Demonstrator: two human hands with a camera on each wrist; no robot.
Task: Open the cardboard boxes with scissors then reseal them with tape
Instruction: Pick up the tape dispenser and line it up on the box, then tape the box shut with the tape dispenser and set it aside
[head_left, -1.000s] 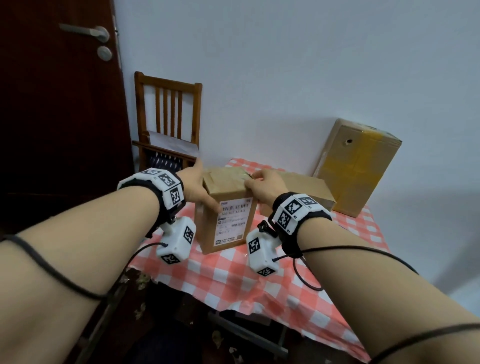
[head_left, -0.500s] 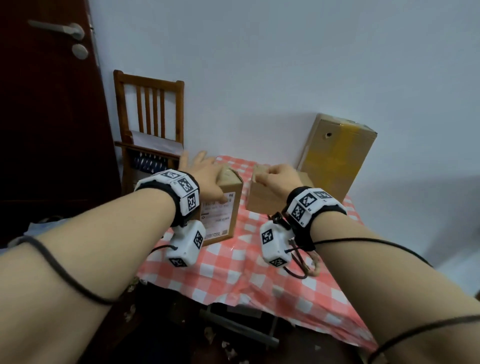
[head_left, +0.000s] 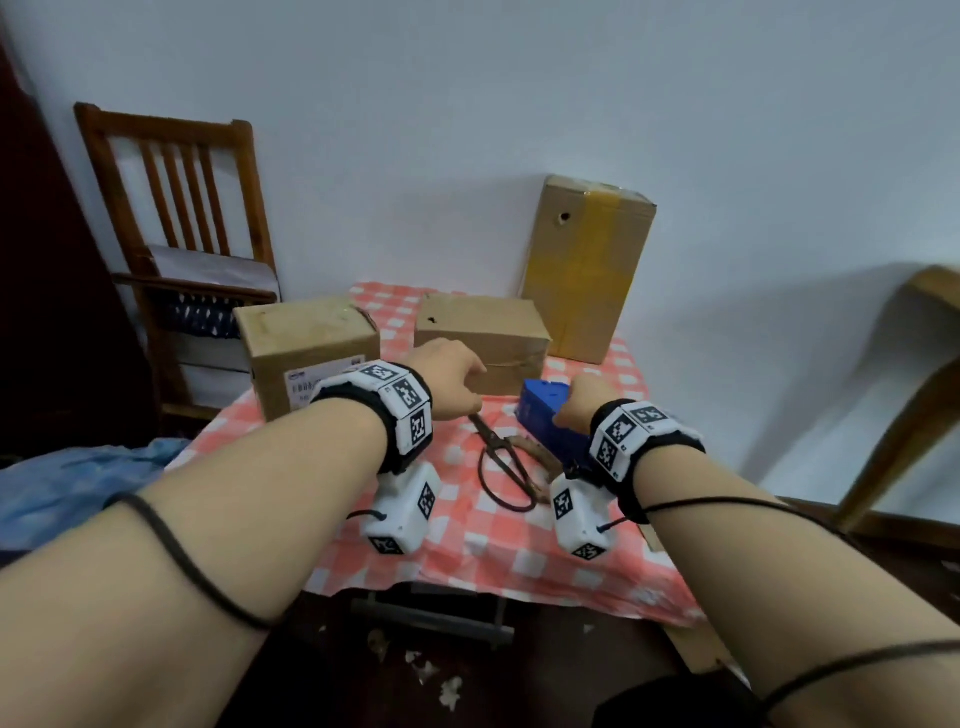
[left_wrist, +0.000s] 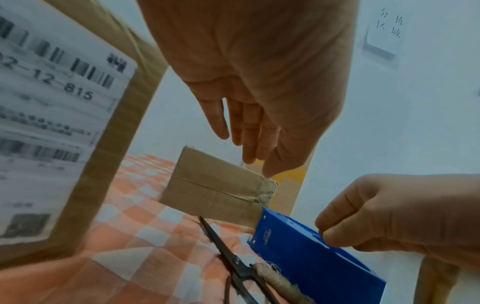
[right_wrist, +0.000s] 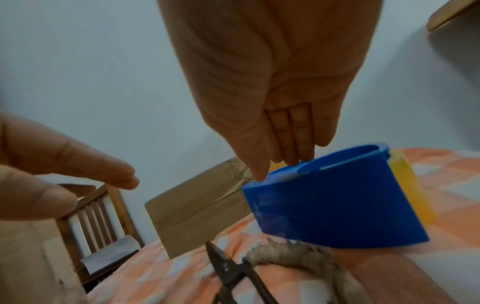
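The left hand (head_left: 449, 376), fingers loose and holding nothing, hovers over the black metal scissors (head_left: 498, 457) on the red checked tablecloth (head_left: 467, 545). Right of them, the right hand (head_left: 584, 402) pinches the top of the blue plastic tape dispenser (head_left: 543, 410).

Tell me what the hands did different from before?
Both hands let go of the labelled box. The left hand, open, moved over the scissors; the right hand reached the blue tape dispenser and touches it. The tall box and checked tablecloth stayed as they were.
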